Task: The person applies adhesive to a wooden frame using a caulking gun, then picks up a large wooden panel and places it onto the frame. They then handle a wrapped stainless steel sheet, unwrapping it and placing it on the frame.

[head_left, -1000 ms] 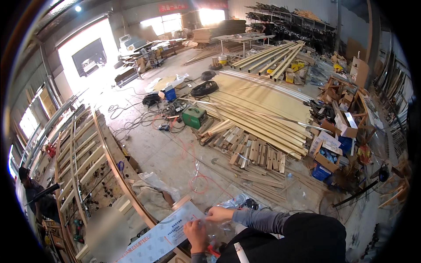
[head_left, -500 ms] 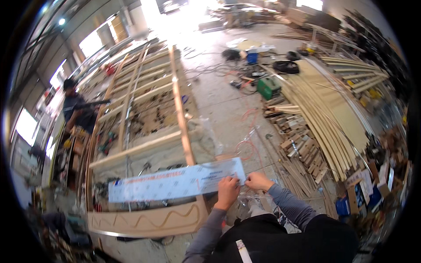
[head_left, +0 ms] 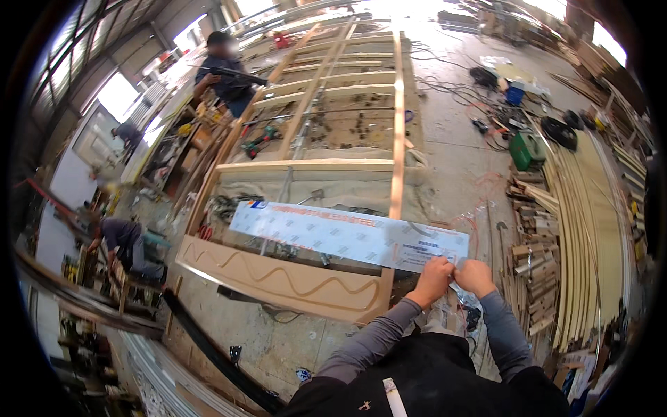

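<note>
A long strip with light-blue printed protective film (head_left: 333, 233) lies slantwise over the near end of a timber frame (head_left: 398, 139). My left hand (head_left: 433, 279) is closed on the lower edge of its right end. Close beside it, my right hand (head_left: 476, 278) is a fist at the same corner, fingertips pinched together. Whether it grips the film alone or the whole strip is hard to tell. Crumpled clear plastic hangs just below my hands. In front of the strip, a tan board (head_left: 278, 278) bears a wavy bead of brown adhesive.
A person (head_left: 229, 73) with a long dark tool stands left of the frame; another person (head_left: 125, 243) bends over at the lower left. A green machine (head_left: 526, 151), stacked wood offcuts (head_left: 538, 271) and long slats (head_left: 573, 229) lie to the right. Cables (head_left: 445, 83) cross the floor.
The view has swung left, so the frame, strip and hands appear farther right. Both hands stay at the strip's right corner and are closer together.
</note>
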`<state>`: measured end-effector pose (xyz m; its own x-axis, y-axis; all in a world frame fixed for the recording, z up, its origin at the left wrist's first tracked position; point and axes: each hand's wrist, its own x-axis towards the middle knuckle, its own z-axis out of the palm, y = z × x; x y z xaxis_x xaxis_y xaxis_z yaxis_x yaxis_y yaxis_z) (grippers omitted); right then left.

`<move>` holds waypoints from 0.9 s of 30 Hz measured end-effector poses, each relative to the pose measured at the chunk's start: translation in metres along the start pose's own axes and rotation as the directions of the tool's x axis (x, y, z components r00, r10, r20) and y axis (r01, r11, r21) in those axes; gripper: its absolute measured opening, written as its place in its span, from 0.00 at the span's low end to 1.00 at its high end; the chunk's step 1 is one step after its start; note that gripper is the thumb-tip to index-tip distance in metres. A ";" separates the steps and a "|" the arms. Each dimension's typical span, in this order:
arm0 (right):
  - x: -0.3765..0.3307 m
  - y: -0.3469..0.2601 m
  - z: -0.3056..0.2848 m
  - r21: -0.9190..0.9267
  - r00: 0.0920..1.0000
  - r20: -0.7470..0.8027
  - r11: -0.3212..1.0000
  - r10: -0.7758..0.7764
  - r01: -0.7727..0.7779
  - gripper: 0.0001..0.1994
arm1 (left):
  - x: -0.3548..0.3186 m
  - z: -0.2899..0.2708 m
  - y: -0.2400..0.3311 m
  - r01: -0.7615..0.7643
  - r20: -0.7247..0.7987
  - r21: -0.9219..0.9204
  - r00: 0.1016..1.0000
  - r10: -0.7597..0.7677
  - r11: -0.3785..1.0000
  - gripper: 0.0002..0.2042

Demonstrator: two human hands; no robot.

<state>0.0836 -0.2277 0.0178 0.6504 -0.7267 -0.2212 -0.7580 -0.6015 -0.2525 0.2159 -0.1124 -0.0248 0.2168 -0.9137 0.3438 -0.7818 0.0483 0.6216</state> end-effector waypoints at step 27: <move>-0.025 0.055 0.032 0.990 0.993 0.069 -0.117 -0.092 -0.080 0.16 | 0.045 -0.010 0.030 0.182 0.090 -0.106 0.981 -0.173 0.977 0.11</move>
<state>0.0279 -0.2322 -0.0204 0.7195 -0.6433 -0.2617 0.0869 0.4573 -0.8851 0.2079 -0.1482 0.0161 0.2954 -0.9408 0.1660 -0.6624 -0.0765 0.7452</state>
